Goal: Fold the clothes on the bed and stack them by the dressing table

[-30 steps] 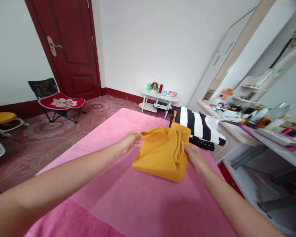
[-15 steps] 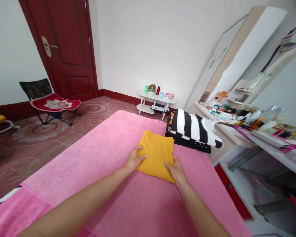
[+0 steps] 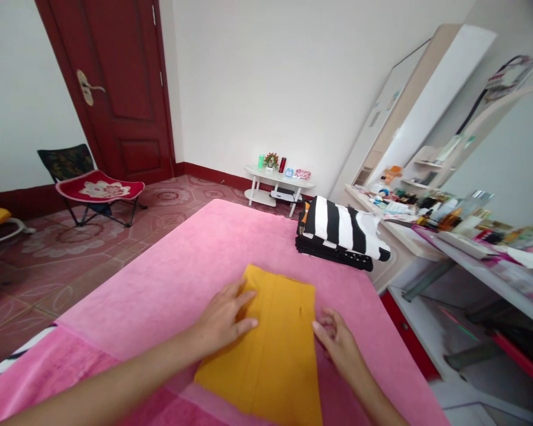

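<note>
A mustard-yellow folded cloth (image 3: 275,349) lies flat on the pink blanket (image 3: 195,260) in front of me. My left hand (image 3: 224,316) rests palm down on the cloth's left part, fingers spread. At the cloth's right edge my right hand (image 3: 337,340) touches it with its fingertips, fingers loosely curled. Neither hand grips anything.
A stack of folded clothes topped by a black-and-white striped garment (image 3: 342,228) sits at the blanket's far right edge. A cluttered white dresser (image 3: 448,231) stands to the right. Beyond are a small white table (image 3: 278,183), a folding chair (image 3: 93,186) and a red door (image 3: 119,89).
The yellow cloth, held bunched up above the blanket a second ago, now lies unfolded longer and flat toward me. Both hands have let go and rest on it.
</note>
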Motion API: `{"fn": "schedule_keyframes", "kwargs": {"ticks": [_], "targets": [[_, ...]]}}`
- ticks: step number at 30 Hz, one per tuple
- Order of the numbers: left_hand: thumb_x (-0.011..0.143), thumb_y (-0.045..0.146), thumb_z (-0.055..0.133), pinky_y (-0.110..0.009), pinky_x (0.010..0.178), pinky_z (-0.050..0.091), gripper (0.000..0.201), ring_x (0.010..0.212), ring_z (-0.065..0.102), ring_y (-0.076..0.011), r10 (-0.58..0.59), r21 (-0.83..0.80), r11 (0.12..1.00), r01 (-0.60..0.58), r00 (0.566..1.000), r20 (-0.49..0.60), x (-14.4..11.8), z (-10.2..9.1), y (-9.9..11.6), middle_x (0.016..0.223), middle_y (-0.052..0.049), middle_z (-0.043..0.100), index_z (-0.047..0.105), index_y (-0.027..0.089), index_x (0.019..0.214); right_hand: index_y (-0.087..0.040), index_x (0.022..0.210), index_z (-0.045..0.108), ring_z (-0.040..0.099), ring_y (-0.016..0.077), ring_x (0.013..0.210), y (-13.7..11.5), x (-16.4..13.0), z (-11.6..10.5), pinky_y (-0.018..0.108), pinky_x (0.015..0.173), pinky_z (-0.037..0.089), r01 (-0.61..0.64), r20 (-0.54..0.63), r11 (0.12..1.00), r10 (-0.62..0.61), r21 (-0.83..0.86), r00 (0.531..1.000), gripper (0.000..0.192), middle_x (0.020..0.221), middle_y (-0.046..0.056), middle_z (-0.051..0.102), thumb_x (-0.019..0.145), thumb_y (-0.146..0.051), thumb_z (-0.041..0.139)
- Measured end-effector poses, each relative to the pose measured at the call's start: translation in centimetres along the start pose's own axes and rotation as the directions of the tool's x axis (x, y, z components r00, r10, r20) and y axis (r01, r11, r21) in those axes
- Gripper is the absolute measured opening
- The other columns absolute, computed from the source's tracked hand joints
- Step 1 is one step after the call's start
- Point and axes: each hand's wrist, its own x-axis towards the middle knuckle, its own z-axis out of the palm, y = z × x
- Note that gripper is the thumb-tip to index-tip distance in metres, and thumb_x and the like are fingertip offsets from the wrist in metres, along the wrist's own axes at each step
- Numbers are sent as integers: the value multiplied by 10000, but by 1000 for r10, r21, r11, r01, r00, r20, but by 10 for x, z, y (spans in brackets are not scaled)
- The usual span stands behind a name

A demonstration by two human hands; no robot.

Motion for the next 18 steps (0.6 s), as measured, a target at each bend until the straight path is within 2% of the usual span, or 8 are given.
{"fn": "schedule_keyframes", "kwargs": {"ticks": [3,6,8,10,12,14,16,18], "targets": [[840,569,481,-450,1095,241,628,1349,271,-322,46,25,999,-46,999,12,27,23,12,1474,-146,288,451,218,1359,-207,957,545,630,204,717,-3,30,14,322,652,503,37,-63,995,-44,-96,997,352,826,32,656,770,-505,553],[892,517,404,-448,1120,183,573,1374,219,-303,61,65,996,-59,997,-38,50,43,12,1471,-139,294,442,190,1361,-225,694,527,579,190,628,0,48,23,304,623,465,1,-184,993,-23,-118,983,261,664,0,612,715,-477,586],[903,463,405,-479,1119,152,534,1380,196,-307,36,83,996,-28,995,-95,64,48,7,1454,-132,326,429,197,1365,-227,623,510,585,204,675,1,59,23,321,675,463,-40,-253,997,21,-68,967,248,673,14,616,663,-443,625],[896,416,434,-492,1106,171,507,1363,227,-313,-12,51,999,20,988,-155,78,49,1,1425,-129,361,425,209,1359,-225,622,524,607,230,746,-2,69,21,348,725,467,-91,-270,996,84,-13,959,231,722,41,644,617,-408,665],[878,369,480,-471,1095,210,497,1339,274,-311,-100,-60,994,89,968,-231,90,49,-4,1417,-135,352,427,202,1343,-218,688,559,632,247,782,-8,77,21,360,725,483,-135,-251,990,142,46,957,241,752,56,673,573,-371,705],[843,311,541,-453,1093,225,533,1322,303,-309,-259,-289,941,177,925,-279,100,51,-8,1410,-159,338,404,167,1337,-203,757,591,660,252,781,-15,78,23,355,693,509,-168,-195,976,194,139,962,283,765,64,701,546,-332,730],[789,254,613,-469,1083,248,633,1290,355,-315,-405,-518,823,235,881,-244,107,50,-10,1357,-184,393,347,137,1352,-179,759,624,684,261,745,-24,74,27,352,651,535,-194,-91,949,222,248,971,272,755,80,718,540,-296,736],[754,217,658,-471,1023,347,721,1188,477,-298,-428,-649,726,227,888,-168,113,44,-10,1234,-168,511,289,142,1369,-154,724,654,694,278,703,-34,69,27,362,622,554,-214,7,914,225,344,974,235,741,105,725,542,-274,740]]}}
